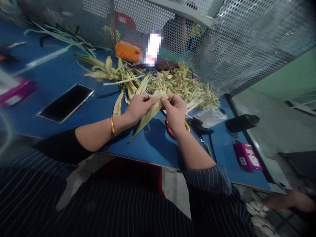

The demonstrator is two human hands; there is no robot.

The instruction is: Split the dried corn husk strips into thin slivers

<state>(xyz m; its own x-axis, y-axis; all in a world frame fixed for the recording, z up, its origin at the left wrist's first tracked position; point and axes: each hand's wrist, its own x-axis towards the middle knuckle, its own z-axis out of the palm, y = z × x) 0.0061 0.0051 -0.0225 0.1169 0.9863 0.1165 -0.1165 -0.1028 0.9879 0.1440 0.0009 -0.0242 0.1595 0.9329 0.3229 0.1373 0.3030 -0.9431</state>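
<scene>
Both hands pinch one pale green corn husk (148, 116) above the front part of the blue table. My left hand (140, 108) grips it from the left, thumb on top. Close beside it, my right hand (175, 110) pinches the upper end between thumb and fingers. The husk's pointed tip hangs down toward the table edge. Under my right hand lie scissors with red and yellow handles (169, 129), partly covered by the hand. Behind the hands is a heap of shredded husk strips (190, 87). Whole husks (106, 70) lie to its left.
A black phone (66, 102) lies at the left, near a purple packet (18, 91). An orange packet (127, 51) sits against the perforated metal screen (138, 19). At the right are a clear plastic bag (210, 117), a black cylinder (242, 122) and a magenta box (247, 156). Another person's arm (288, 200) shows lower right.
</scene>
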